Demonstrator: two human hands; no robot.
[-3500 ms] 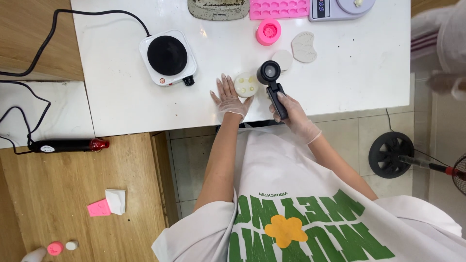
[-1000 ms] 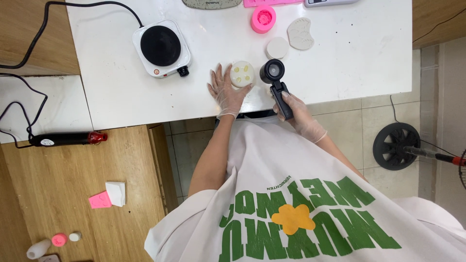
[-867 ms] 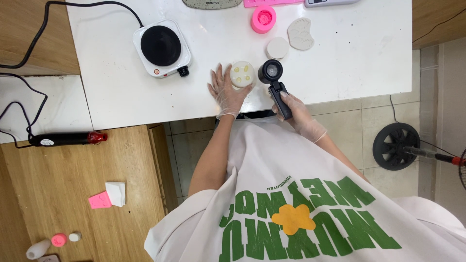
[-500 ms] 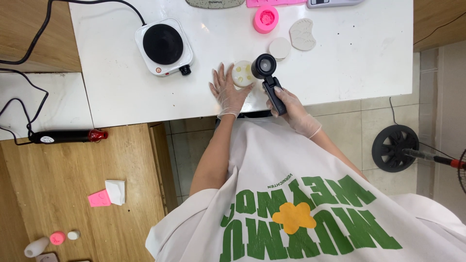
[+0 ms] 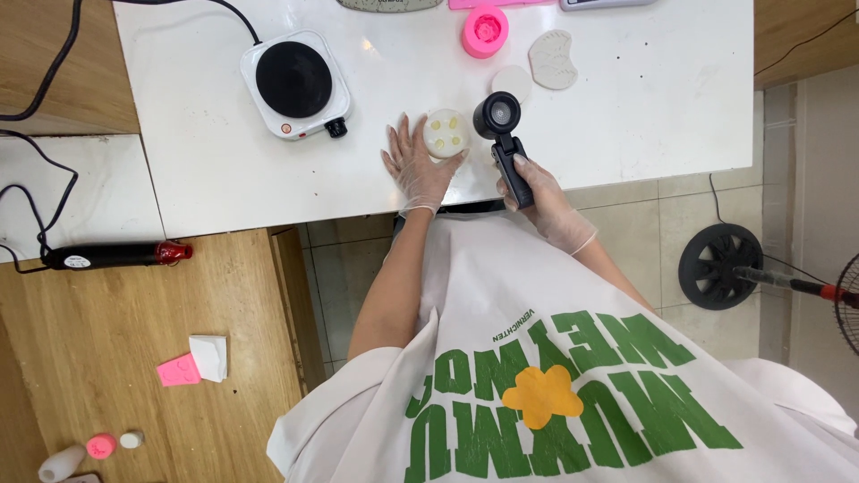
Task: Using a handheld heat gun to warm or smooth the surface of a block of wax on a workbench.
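From my remote seat I see two gloved hands at work on a white bench point(image 5: 626, 116). The left hand point(image 5: 419, 168) lies flat with fingers spread wide, its fingertips touching a small round cream-coloured disc with yellow dots point(image 5: 445, 132). The right hand point(image 5: 537, 192) is closed around the handle of a black hand-held tool with a round head point(image 5: 499, 125). The tool's long axis runs from the right hand away toward the far side of the bench, tilted slightly left, with the round head at the far end, just beside the disc.

Left of the disc sits a white single hotplate with a black round top point(image 5: 295, 82), its black cable point(image 5: 228, 9) leading off the far edge. Farther back stand a pink round silicone mould point(image 5: 485, 30), a pale round cast disc point(image 5: 511, 82) and a pale shell-shaped cast piece point(image 5: 552, 59).

The floor is part beige tile point(image 5: 644, 233), part wood planking point(image 5: 134, 358). On the wood lie a black heat gun with a red nozzle end point(image 5: 112, 256), a pink paper square point(image 5: 179, 370) and a folded white paper point(image 5: 210, 356). A black round fan base point(image 5: 720, 266) stands on the tile at right.
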